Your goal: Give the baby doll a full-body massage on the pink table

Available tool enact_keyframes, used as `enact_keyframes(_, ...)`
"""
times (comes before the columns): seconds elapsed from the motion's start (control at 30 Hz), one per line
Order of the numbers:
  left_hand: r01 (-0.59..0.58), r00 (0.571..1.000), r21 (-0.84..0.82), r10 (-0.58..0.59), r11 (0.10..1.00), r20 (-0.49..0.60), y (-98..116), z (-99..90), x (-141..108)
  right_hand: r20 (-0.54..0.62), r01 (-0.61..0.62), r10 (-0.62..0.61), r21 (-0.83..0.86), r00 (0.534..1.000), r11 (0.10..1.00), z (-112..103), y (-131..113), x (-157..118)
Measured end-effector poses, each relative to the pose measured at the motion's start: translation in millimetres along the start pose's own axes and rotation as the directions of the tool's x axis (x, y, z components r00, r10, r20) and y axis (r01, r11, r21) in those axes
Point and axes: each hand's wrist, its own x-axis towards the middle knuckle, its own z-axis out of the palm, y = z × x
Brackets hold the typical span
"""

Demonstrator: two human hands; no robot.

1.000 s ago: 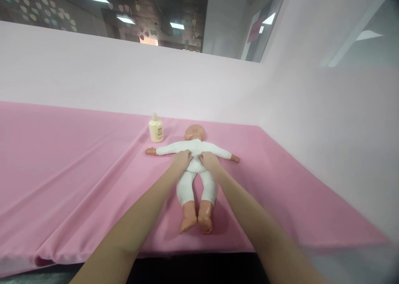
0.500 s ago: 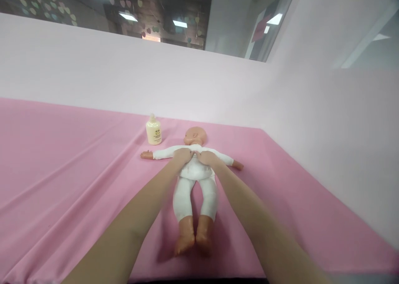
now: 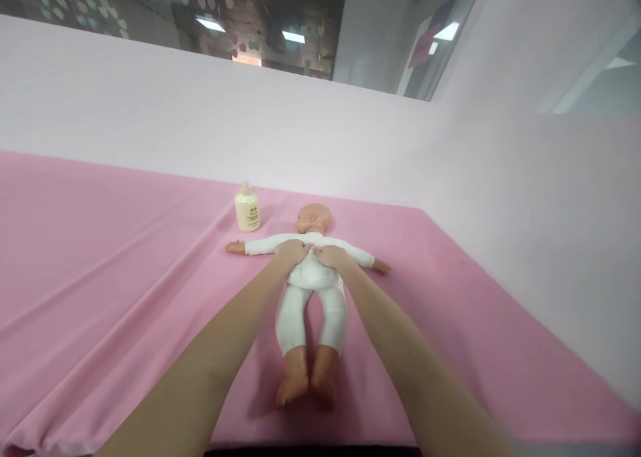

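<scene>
A baby doll (image 3: 313, 270) in white clothing lies on its back, head at the far end, face turned left, arms stretched out sideways and feet toward me. On the left side of its chest rests my left hand (image 3: 294, 248), and on the right side my right hand (image 3: 329, 255). The two hands are close together over the middle of the chest. Their fingers are mostly hidden behind the backs of the hands, so their pose is unclear.
A cream pump bottle (image 3: 248, 211) stands up behind the doll's outstretched arm on the left. Pink cloth (image 3: 150, 243) with folds at the left covers the table. White walls (image 3: 200, 116) rise behind and at the right, with glass above.
Both hands stay on the doll's chest, with a slightly wider gap between them. The doll's feet have shifted a little to the left.
</scene>
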Motion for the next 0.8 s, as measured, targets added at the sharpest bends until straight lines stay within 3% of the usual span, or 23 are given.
enact_keyframes(0.1,0.062,0.998,0.027,-0.062,0.998,0.014,5,1.1,-16,-0.022,0.001,-0.002,-0.013,1.0,1.0,4,-1,-25)
enact_keyframes(0.37,0.084,0.994,0.087,-0.078,0.993,-0.079,24,-1.3,-73,-0.167,0.036,-0.039,-0.02,0.985,0.999,17,-8,-83)
enact_keyframes(0.6,0.03,0.985,0.096,-0.014,0.995,-0.17,29,-4.9,-123,-0.241,0.122,-0.125,-0.026,0.963,0.992,28,-10,-116)
enact_keyframes(0.8,-0.141,0.975,-0.014,0.136,0.99,-0.173,22,-3.8,-165,-0.329,0.172,-0.138,0.076,0.934,0.982,36,-7,-139)
